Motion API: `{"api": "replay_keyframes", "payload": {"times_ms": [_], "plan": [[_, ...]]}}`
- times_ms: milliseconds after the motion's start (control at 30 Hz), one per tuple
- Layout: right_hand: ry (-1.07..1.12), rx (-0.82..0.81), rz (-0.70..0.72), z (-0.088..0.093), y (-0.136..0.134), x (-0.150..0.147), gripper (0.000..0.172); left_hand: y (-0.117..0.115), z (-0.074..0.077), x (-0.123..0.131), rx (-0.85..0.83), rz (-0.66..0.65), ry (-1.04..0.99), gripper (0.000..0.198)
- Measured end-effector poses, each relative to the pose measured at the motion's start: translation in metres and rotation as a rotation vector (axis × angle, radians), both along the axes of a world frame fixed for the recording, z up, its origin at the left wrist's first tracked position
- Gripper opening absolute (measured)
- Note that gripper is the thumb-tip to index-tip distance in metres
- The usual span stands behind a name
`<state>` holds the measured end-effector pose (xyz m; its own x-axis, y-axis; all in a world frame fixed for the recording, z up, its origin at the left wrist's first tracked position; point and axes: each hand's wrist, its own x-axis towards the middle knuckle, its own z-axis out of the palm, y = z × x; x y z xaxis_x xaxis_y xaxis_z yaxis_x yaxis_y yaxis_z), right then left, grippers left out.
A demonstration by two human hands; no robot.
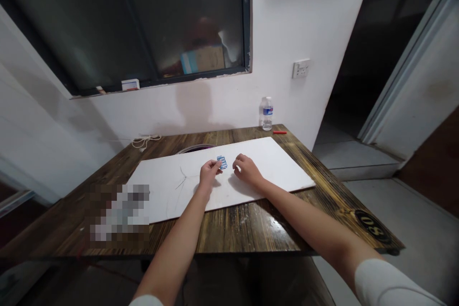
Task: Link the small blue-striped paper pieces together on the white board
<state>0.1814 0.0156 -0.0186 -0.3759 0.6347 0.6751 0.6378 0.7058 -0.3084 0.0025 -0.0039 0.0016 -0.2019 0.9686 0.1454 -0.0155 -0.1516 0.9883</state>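
A small blue and white object (pixel 222 162), perhaps a clip or wrapped piece, lies on a white board (pixel 279 167) spread over a dark wooden table (pixel 251 229). My left hand (pixel 209 174) rests on the board with its fingers curled, the fingertips touching the object's left side. My right hand (pixel 246 169) sits just right of the object, fingers curled downward, not clearly touching it. Whether either hand grips anything is too small to tell.
A water bottle (pixel 266 113) and a red pen (pixel 279 132) stand near the wall at the table's back right. A white cable (pixel 145 140) lies at the back left. A blurred patch (pixel 118 213) covers the left front. An open doorway (pixel 376 57) is right.
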Motion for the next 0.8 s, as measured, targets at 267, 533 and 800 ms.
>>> {"api": "replay_keyframes", "payload": {"times_ms": [267, 533, 800], "plan": [[0.483, -0.179, 0.176, 0.01, -0.007, -0.003, 0.018, 0.0, -0.001, 0.0, -0.027, -0.039, 0.015, 0.038], [0.602, -0.211, 0.271, 0.02, -0.016, -0.008, 0.021, -0.002, 0.002, 0.002, -0.03, -0.053, 0.001, 0.038], [0.667, -0.307, 0.302, 0.013, -0.008, -0.009, 0.018, -0.008, 0.008, 0.006, 0.022, -0.131, -0.027, 0.035]]}}
